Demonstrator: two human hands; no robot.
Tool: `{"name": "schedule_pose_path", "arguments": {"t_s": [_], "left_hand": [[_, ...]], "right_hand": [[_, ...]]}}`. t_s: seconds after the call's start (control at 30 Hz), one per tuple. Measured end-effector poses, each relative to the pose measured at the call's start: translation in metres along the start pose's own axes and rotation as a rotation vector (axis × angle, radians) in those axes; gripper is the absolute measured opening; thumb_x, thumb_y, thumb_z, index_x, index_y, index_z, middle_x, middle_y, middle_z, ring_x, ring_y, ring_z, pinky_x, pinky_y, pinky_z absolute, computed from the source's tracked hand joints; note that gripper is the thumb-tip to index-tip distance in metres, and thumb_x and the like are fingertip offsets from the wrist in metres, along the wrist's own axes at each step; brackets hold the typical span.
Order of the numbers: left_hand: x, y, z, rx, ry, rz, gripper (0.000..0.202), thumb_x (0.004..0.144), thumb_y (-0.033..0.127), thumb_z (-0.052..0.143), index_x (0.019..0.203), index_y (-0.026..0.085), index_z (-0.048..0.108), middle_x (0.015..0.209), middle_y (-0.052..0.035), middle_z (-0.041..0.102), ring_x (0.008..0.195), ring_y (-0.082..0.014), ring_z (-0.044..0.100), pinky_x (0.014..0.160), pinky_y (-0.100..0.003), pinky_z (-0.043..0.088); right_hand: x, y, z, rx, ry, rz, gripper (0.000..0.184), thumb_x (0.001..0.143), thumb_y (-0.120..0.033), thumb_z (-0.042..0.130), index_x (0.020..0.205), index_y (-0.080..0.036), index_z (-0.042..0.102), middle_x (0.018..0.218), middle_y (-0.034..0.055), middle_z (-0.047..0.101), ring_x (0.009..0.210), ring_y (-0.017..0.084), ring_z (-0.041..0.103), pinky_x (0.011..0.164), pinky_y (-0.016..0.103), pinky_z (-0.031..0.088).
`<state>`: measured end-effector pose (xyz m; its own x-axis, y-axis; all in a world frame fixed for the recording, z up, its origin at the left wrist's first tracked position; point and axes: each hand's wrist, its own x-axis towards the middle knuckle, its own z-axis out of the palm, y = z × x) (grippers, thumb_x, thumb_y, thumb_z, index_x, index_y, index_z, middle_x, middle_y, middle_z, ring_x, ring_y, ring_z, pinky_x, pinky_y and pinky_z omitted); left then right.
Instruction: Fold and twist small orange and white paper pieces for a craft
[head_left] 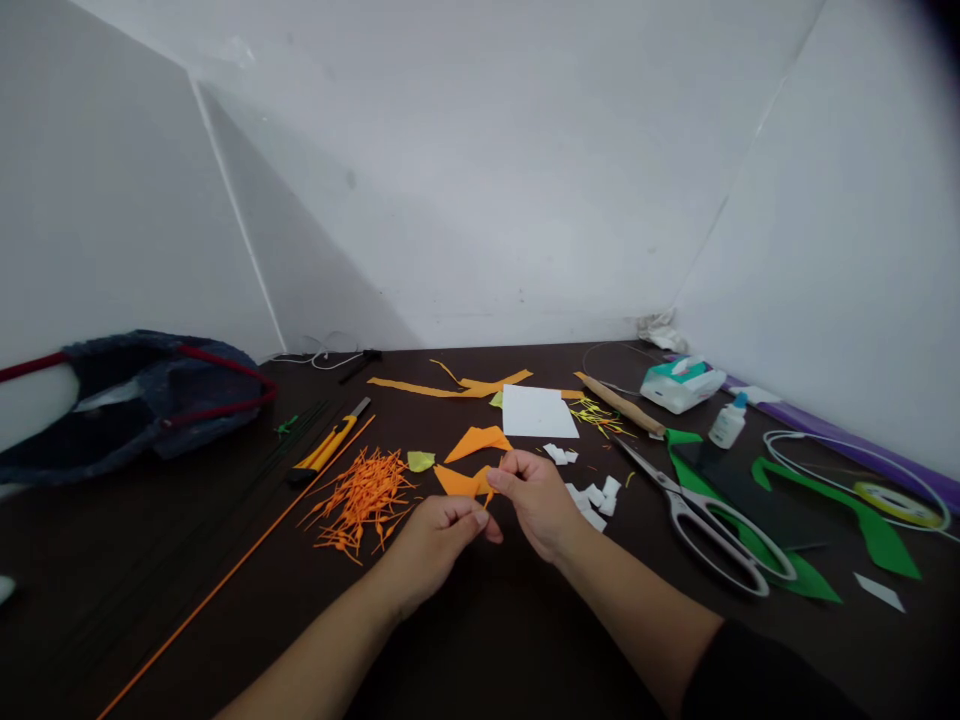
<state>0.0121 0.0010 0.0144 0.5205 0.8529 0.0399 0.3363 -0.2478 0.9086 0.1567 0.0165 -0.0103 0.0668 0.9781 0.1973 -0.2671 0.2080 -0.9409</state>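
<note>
My right hand (pixel 534 500) pinches a small orange paper piece (pixel 490 490) between thumb and forefinger. Just left of it and slightly lower, my left hand (pixel 442 540) has its fingertips closed at the lower end of the same piece; what is between them is mostly hidden. Flat orange paper scraps (pixel 474 441) lie just beyond my hands. To the left is a heap of thin orange twisted paper bits (pixel 367 492), several with a thicker middle. A yellow-green scrap (pixel 421 461) sits between the heap and the orange paper.
A yellow utility knife (pixel 328 447) and long orange stick (pixel 232 573) lie left. Rightward are scissors (pixel 701 520), white paper bits (pixel 596 497), a white sheet (pixel 540 412), green paper (pixel 862 510), a glue bottle (pixel 727 423), a wooden-handled tool (pixel 619 403) and tissues (pixel 679 385).
</note>
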Motion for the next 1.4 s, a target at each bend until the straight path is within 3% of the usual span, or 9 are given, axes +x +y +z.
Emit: {"name": "schedule_pose_path", "arguments": {"t_s": [0.13, 0.4, 0.5, 0.63, 0.77, 0.97, 1.17, 1.3, 1.4], "left_hand": [[0.0, -0.002, 0.0, 0.037, 0.014, 0.016, 0.027, 0.08, 0.024, 0.042, 0.073, 0.017, 0.067, 0.073, -0.0002, 0.067, 0.072, -0.0166, 0.057, 0.069, -0.025, 0.038], [-0.001, -0.004, 0.0, -0.053, -0.001, 0.014, 0.028, 0.081, 0.026, 0.041, 0.074, 0.016, 0.067, 0.077, -0.0025, 0.067, 0.077, -0.0182, 0.059, 0.075, -0.027, 0.04], [-0.001, -0.003, 0.0, -0.039, -0.018, 0.016, 0.028, 0.081, 0.027, 0.041, 0.074, 0.016, 0.066, 0.077, -0.0022, 0.067, 0.077, -0.0182, 0.058, 0.075, -0.027, 0.04], [-0.001, 0.0, 0.001, 0.065, 0.002, 0.02, 0.028, 0.081, 0.026, 0.041, 0.072, 0.018, 0.066, 0.072, -0.0005, 0.065, 0.072, -0.0173, 0.057, 0.069, -0.025, 0.039], [-0.001, -0.001, 0.004, 0.205, 0.034, 0.063, 0.028, 0.08, 0.027, 0.041, 0.071, 0.018, 0.066, 0.064, 0.0009, 0.062, 0.064, -0.0157, 0.054, 0.06, -0.022, 0.036], [-0.005, -0.009, 0.001, 0.393, 0.133, 0.152, 0.021, 0.074, 0.026, 0.051, 0.059, 0.02, 0.064, 0.06, 0.0004, 0.061, 0.062, -0.016, 0.053, 0.066, -0.024, 0.035], [-0.033, 0.011, -0.001, 0.167, 0.098, 0.102, 0.023, 0.078, 0.03, 0.048, 0.084, 0.017, 0.065, 0.084, -0.0044, 0.068, 0.077, -0.0181, 0.059, 0.072, -0.027, 0.042], [-0.058, 0.021, 0.026, -0.184, 0.075, 0.009, 0.033, 0.082, 0.036, 0.042, 0.087, 0.011, 0.063, 0.079, -0.0086, 0.068, 0.071, -0.0178, 0.059, 0.07, -0.03, 0.045], [-0.073, 0.019, 0.048, -0.256, 0.152, 0.0, 0.034, 0.082, 0.037, 0.042, 0.078, 0.01, 0.063, 0.068, -0.0074, 0.067, 0.06, -0.0151, 0.057, 0.061, -0.026, 0.044]], "right_hand": [[0.0, 0.004, 0.004, -0.052, 0.121, 0.004, 0.029, 0.059, -0.026, 0.068, 0.05, -0.019, 0.041, 0.048, -0.0073, 0.037, 0.048, 0.009, 0.031, 0.049, 0.024, 0.029], [0.001, -0.006, -0.007, 0.016, -0.176, 0.065, 0.014, 0.068, -0.027, 0.062, 0.075, -0.016, 0.068, 0.075, 0.0028, 0.062, 0.062, 0.012, 0.046, 0.061, 0.026, 0.035], [0.002, -0.006, -0.008, -0.018, -0.141, 0.046, 0.008, 0.065, -0.024, 0.064, 0.061, -0.017, 0.063, 0.067, 0.0009, 0.062, 0.067, 0.014, 0.051, 0.067, 0.028, 0.037], [0.002, -0.004, -0.006, -0.128, -0.059, -0.006, 0.025, 0.065, -0.028, 0.063, 0.049, -0.018, 0.047, 0.051, -0.0047, 0.049, 0.054, 0.011, 0.043, 0.057, 0.025, 0.034], [0.0, -0.006, -0.003, -0.276, 0.057, -0.062, 0.036, 0.063, -0.03, 0.063, 0.045, -0.02, 0.034, 0.044, -0.0083, 0.031, 0.045, 0.009, 0.029, 0.046, 0.023, 0.025], [-0.012, -0.012, -0.001, -0.323, 0.15, -0.101, 0.038, 0.062, -0.032, 0.063, 0.044, -0.02, 0.032, 0.043, -0.0081, 0.028, 0.044, 0.009, 0.025, 0.044, 0.024, 0.021], [-0.043, -0.024, -0.004, -0.258, 0.241, -0.125, 0.04, 0.066, -0.036, 0.061, 0.047, -0.02, 0.03, 0.045, -0.0081, 0.025, 0.045, 0.009, 0.022, 0.044, 0.024, 0.02], [-0.071, -0.026, 0.001, -0.213, 0.254, -0.143, 0.039, 0.066, -0.038, 0.061, 0.048, -0.02, 0.031, 0.047, -0.0072, 0.027, 0.047, 0.009, 0.024, 0.045, 0.023, 0.022], [-0.09, -0.022, 0.006, -0.189, 0.263, -0.146, 0.039, 0.067, -0.038, 0.061, 0.049, -0.02, 0.032, 0.048, -0.0069, 0.027, 0.047, 0.009, 0.024, 0.045, 0.023, 0.022]]}}
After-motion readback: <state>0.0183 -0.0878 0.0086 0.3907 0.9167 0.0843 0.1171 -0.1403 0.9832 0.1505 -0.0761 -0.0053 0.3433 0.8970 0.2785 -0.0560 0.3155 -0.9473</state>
